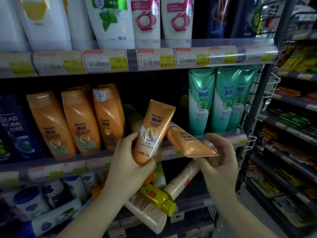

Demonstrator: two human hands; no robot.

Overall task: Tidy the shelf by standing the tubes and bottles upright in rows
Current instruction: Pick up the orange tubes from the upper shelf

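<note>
Hands hold one orange tube each, in front of the middle shelf (96, 159). The left hand (127, 156) is wrapped around the bottom end of an orange Rejoice tube (153, 129). That tube points up and leans a bit to the right. The right hand (221, 157) grips the flat end of a second orange tube (187, 140). This one lies tipped over, and its far end reaches back onto the shelf. Its writing is upside down. The two tubes almost touch in the middle.

Left of the left hand, three orange Rejoice bottles (80, 122) stand up in a row. Further left is a dark blue bottle (18, 127). Behind the left tube, a yellow-green bottle (133, 117) lies tipped. Above the right hand, teal Rejoice tubes (221, 100) stand side by side.

Below the hands, on the lower shelf, a yellow bottle (157, 197) and some cream bottles (147, 213) lie in a messy pile. White bottles (111, 19) stand on the top shelf.
</note>
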